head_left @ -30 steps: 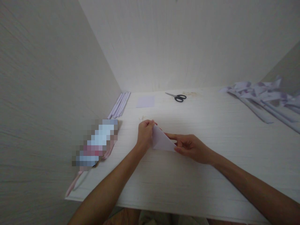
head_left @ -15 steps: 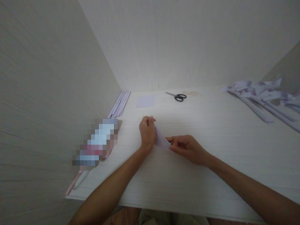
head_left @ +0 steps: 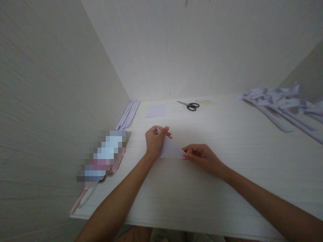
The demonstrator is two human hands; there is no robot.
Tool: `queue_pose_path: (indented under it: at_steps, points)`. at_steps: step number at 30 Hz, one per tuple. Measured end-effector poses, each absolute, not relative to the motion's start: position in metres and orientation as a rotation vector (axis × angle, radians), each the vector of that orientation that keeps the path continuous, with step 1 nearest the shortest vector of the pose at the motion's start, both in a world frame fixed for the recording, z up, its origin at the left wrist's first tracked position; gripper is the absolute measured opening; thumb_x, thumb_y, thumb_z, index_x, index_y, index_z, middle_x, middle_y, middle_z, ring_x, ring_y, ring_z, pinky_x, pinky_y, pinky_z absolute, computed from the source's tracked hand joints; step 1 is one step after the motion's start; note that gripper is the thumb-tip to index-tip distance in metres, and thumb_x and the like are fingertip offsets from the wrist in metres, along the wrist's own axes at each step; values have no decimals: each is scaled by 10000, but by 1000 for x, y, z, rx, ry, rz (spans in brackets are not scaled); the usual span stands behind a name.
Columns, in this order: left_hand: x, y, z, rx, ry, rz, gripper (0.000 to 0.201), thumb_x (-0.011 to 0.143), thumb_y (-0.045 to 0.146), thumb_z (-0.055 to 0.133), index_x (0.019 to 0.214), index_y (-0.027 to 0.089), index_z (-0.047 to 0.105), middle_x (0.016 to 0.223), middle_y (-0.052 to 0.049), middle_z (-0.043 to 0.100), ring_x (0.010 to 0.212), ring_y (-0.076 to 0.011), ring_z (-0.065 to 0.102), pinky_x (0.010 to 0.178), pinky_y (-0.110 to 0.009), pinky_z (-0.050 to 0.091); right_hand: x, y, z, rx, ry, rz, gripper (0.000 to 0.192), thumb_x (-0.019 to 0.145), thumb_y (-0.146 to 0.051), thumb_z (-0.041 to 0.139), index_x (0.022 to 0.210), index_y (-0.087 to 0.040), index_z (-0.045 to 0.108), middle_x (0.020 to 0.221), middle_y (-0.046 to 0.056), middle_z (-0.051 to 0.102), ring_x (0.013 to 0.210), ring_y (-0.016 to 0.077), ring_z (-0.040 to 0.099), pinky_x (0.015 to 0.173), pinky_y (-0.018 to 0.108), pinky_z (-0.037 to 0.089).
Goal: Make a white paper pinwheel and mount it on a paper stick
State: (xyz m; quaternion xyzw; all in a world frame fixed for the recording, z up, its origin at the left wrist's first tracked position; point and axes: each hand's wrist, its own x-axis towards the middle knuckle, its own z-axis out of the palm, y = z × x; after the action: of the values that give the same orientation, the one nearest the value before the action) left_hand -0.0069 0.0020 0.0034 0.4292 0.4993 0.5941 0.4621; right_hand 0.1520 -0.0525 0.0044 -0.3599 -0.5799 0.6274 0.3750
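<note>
Between my hands, over the middle of the white table, is a folded piece of pale paper [head_left: 172, 150] that looks triangular. My left hand [head_left: 154, 140] pinches its upper left corner between thumb and fingers, and the palm hides part of that side. At the right tip, my right hand [head_left: 199, 155] grips the paper between thumb and forefinger, the other fingers curled in. A flat pale sheet of paper [head_left: 155, 111] lies on the table beyond my left hand.
Scissors [head_left: 190, 106] with black handles lie near the back wall. Several rolled paper sticks [head_left: 128, 115] rest at the left wall, nearer me a blurred-out object [head_left: 106, 154] with a pink strap. Folded paper pieces [head_left: 275, 101] are heaped on the right of the table [head_left: 227, 201].
The paper has turned to show more of its face, now as a flatter triangle. My left hand has shifted slightly left and its thumb has come over the paper's corner.
</note>
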Motion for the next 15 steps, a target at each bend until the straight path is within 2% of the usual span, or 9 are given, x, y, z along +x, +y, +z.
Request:
queue_pose_path:
  at_steps: [4, 6, 9, 12, 15]
  points:
    - [-26, 15, 1, 1019, 1279, 1636, 285, 625, 389, 604, 573, 134, 488, 468, 9, 578, 398, -85, 509, 419, -188, 366, 154, -52, 6, -959, -1444, 1615, 282, 662, -309, 601, 487, -158, 439, 804, 65, 633, 640, 125, 534, 507, 224, 331]
    - [-36, 19, 3, 1082, 1325, 1599, 321, 678, 442, 528, 609, 128, 517, 460, -4, 578, 409, -100, 524, 435, -203, 387, 157, -50, 6, -969, -1418, 1599, 280, 650, -298, 612, 480, -156, 440, 792, 64, 634, 626, 122, 529, 504, 224, 328]
    - [-40, 15, 14, 1393, 1323, 1412, 461, 770, 506, 325, 699, 122, 571, 617, -65, 644, 580, -144, 599, 545, -247, 434, 164, -45, 6, -938, -1413, 1643, 278, 645, -270, 618, 475, -153, 432, 778, 60, 635, 599, 109, 517, 504, 222, 324]
    - [-31, 1, 28, 2059, 1407, 1122, 435, 789, 467, 335, 700, 148, 618, 753, -68, 657, 739, -157, 587, 659, -259, 407, 172, -42, 8, -896, -1461, 1675, 270, 657, -243, 611, 480, -154, 427, 768, 54, 635, 614, 109, 517, 526, 225, 336]
    - [-16, -13, 34, 2618, 1291, 661, 452, 811, 446, 309, 632, 158, 607, 667, -51, 627, 657, -149, 548, 594, -253, 359, 177, -42, 11, -882, -1510, 1648, 250, 670, -234, 603, 495, -157, 442, 748, 45, 627, 639, 114, 520, 550, 231, 349]
